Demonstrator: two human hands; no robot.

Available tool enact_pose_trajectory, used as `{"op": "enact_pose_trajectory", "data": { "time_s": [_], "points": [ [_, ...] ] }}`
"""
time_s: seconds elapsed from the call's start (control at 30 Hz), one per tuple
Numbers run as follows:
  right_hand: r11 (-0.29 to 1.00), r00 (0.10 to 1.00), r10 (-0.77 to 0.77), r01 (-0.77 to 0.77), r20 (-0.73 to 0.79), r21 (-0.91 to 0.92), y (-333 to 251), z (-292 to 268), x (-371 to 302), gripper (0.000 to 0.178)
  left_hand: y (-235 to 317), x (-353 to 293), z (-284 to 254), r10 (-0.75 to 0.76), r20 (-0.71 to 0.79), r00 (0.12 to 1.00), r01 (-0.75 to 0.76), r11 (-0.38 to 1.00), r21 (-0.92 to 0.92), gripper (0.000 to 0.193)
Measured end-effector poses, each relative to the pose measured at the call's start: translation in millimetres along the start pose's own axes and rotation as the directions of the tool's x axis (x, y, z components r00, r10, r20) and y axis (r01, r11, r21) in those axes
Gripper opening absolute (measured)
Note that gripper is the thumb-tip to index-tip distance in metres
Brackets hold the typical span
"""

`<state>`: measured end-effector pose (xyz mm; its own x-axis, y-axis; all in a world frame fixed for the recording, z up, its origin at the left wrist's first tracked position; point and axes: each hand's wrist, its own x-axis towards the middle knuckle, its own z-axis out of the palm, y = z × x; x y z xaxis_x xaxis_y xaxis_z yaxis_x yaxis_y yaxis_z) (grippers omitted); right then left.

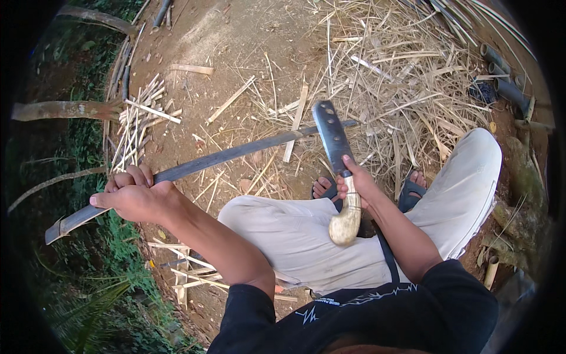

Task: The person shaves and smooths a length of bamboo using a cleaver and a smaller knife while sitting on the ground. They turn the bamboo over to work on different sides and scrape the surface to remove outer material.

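Across the left and middle of the view runs a long, dark bamboo strip (pixel 218 157). My left hand (pixel 137 196) is closed around it near its lower left end. My right hand (pixel 357 187) grips the pale, curved handle of a cleaver-like knife (pixel 331 133) with a broad blade that has several holes in it. The blade points away from me and crosses over the strip close to its far end; I cannot tell whether the two touch. The handle's rounded butt (pixel 344 229) hangs above my lap.
Shavings and thin slivers (pixel 401 76) heap up ahead and to the right. Split pale sticks (pixel 138 121) lie in a pile at the left, more (pixel 188 268) beside my left thigh. Bamboo poles (pixel 510 94) line the right edge. Green plants (pixel 112 271) and thin trunks border the left.
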<state>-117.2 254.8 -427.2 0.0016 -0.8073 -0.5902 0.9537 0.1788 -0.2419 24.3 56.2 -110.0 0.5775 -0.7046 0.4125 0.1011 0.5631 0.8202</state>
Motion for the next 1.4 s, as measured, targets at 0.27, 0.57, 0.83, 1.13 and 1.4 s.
{"op": "enact_pose_trajectory", "data": {
  "time_s": [0.27, 0.57, 0.83, 1.13, 1.4],
  "points": [
    [0.976, 0.992, 0.080, -0.058, 0.100, -0.209, 2, 85, -52, 0.046, -1, -2, 1, -0.006, 0.079, 0.997, 0.008, 1.000, -0.023, 0.048],
    [0.971, 0.975, 0.149, -0.112, 0.167, -0.213, -1, 89, -53, 0.037, -4, 6, -6, -0.014, 0.291, 0.957, 0.072, 0.980, -0.187, 0.050],
    [0.993, 0.996, 0.084, -0.084, -0.011, -0.081, -7, 58, -36, 0.045, -3, 4, -2, 0.001, 0.454, 0.891, 0.144, 0.948, -0.284, 0.053],
    [0.996, 0.996, 0.004, 0.004, -0.092, 0.087, -27, 23, -22, 0.039, -7, 13, -5, 0.034, 0.679, 0.733, 0.365, 0.823, -0.435, 0.053],
    [0.983, 0.964, 0.159, -0.134, 0.211, -0.124, -12, 96, -65, 0.039, -12, 21, -6, 0.065, 0.756, 0.651, 0.443, 0.777, -0.448, 0.052]
  ]
}}
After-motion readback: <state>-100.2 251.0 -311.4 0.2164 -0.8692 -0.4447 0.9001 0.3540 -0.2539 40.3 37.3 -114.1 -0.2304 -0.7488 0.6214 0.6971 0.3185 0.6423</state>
